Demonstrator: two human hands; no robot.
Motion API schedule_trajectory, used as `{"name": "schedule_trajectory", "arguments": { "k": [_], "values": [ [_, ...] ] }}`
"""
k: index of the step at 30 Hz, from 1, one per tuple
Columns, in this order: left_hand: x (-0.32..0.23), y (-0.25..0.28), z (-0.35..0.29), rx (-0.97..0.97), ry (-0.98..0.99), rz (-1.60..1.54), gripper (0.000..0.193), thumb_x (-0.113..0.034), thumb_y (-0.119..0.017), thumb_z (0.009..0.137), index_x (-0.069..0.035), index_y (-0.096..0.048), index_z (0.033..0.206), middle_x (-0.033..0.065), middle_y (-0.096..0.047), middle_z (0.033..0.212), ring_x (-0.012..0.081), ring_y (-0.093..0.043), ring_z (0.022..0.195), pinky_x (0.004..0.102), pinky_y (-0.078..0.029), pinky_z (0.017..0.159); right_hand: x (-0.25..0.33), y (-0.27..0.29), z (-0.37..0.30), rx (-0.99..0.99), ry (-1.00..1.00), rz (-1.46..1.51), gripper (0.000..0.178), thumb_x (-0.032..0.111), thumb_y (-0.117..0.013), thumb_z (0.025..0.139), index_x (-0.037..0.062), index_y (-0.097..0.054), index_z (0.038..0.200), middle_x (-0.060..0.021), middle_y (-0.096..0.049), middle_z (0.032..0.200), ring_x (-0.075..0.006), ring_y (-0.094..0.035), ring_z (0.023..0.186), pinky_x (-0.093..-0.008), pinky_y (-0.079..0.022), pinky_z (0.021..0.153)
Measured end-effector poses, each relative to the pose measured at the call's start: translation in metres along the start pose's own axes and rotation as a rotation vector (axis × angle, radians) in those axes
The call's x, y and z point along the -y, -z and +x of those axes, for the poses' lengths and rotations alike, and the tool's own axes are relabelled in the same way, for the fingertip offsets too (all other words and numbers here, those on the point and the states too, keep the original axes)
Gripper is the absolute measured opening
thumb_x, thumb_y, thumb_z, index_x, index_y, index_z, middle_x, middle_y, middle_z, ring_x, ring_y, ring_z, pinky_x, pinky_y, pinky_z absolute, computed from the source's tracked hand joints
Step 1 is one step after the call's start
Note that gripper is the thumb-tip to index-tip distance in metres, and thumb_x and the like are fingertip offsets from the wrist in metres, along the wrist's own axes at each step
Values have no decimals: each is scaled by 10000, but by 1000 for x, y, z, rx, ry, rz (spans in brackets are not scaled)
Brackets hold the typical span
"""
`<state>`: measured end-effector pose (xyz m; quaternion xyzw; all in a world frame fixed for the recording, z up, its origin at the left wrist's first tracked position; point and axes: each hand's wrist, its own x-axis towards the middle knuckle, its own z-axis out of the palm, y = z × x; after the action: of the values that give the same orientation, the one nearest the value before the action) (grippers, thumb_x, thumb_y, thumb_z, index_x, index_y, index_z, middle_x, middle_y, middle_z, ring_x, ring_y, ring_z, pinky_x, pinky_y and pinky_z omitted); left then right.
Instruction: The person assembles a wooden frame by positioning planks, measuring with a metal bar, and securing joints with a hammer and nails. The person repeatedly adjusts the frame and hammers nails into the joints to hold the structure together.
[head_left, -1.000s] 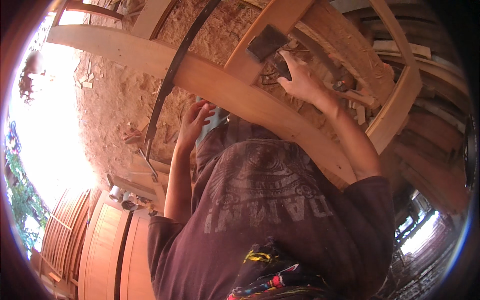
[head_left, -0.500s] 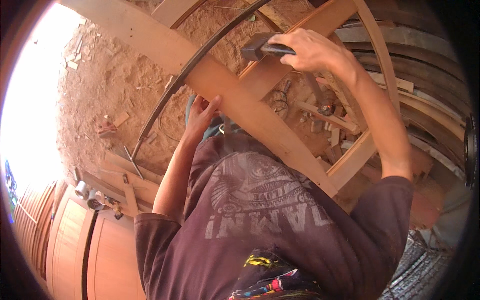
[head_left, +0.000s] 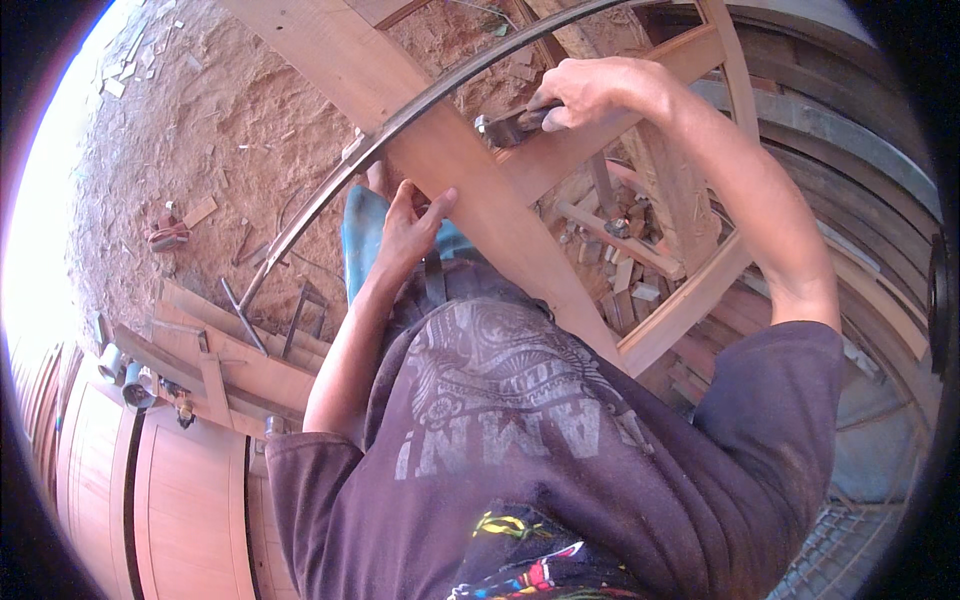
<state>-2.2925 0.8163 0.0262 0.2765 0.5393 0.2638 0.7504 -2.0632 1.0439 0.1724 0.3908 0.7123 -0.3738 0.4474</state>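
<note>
My right hand (head_left: 590,90) is closed round the handle of a hammer (head_left: 510,128), whose dark head with a shiny end is low over a joint of a wooden frame (head_left: 470,185). The frame's wide plank runs slantwise in front of my body, and a crossrail (head_left: 570,155) meets it under the hammer. With the thumb on the plank's near edge and fingers curled beside it, my left hand (head_left: 412,228) grips the frame. A long metal bar (head_left: 400,125), like a bar clamp, crosses over the plank just beyond my left hand.
Wood offcuts (head_left: 625,270) lie on the dirt floor under the frame. Long boards (head_left: 840,160) are stacked at the right. At the lower left are panelled wooden doors (head_left: 190,500) and a wooden piece (head_left: 215,375) with metal cups near it. Wood chips litter the ground (head_left: 240,130).
The hammer has dropped from a raised position to the joint and turned, its shiny end now showing. My left hand stays on the plank. The view has shifted slightly.
</note>
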Motion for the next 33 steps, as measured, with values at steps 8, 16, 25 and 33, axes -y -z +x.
{"name": "schedule_trajectory", "arguments": {
  "k": [8,16,25,33],
  "values": [
    [5,2,3,-32,-22,58,552,-409,-747,960,-18,-570,1307,78,-704,1104,144,-641,965,297,-510,794,-7,-1,6,74,-16,-56,480,233,-634,902,42,-654,1342,-251,-725,1127,-400,-699,1050,-465,-553,924],
    [1,4,3,-2,51,10,534,-338,-774,946,20,-572,1287,104,-722,1094,143,-655,988,290,-508,849,-2,-2,11,-35,12,-55,409,235,-636,914,119,-695,1301,-236,-724,1146,-407,-696,1052,-474,-558,905],
    [-13,11,1,22,52,63,520,-333,-767,954,19,-603,1301,114,-728,1110,157,-672,1019,289,-509,884,-17,-40,-32,-441,49,247,468,282,-668,979,64,-606,1389,-250,-705,1180,-435,-665,1099,-468,-526,946],
    [-32,40,-9,193,197,329,533,-466,-665,1007,-5,-644,1273,125,-723,1169,186,-672,1026,330,-512,927,34,-202,-92,-1037,-121,790,566,380,-735,942,-38,-640,1311,-299,-691,1208,-390,-684,1150,-433,-527,991]
  ]
}}
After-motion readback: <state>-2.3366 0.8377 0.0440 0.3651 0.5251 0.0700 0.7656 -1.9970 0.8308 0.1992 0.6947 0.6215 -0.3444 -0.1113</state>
